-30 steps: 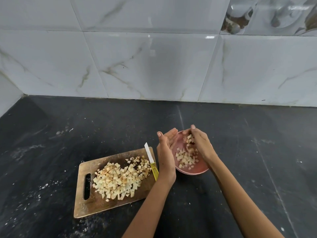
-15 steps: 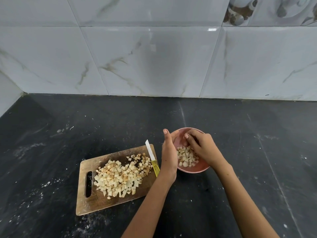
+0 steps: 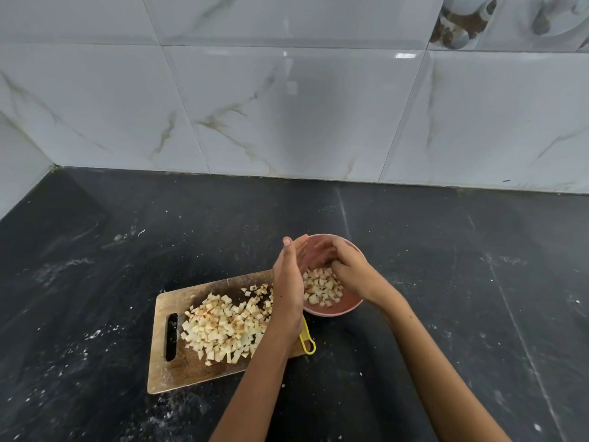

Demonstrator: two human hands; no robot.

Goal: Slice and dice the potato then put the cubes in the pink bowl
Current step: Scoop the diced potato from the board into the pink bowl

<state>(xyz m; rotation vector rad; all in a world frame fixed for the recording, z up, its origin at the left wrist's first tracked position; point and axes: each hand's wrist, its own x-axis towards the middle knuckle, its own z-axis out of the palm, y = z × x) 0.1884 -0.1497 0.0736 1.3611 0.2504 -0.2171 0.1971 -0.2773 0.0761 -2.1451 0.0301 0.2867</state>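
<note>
The black counter [image 3: 446,282], dusted with white specks, meets grey marbled tiles [image 3: 287,106] at twelve o'clock. The board [image 3: 178,368] carries most cubes [image 3: 223,327]; some lie in the bowl [image 3: 331,309]. Left hand [image 3: 288,285] flat, grip wide; right hand [image 3: 349,269] seemingly loose, empty.

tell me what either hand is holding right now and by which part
Nothing visibly: the left hand stands open, edge-on beside the round pink bowl; the right hand curls over the diced potato cubes, its grip hidden.

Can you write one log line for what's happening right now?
step: moving cubes | left hand: open, over pink bowl | right hand: in bowl | potato cubes: most on cutting board
</note>
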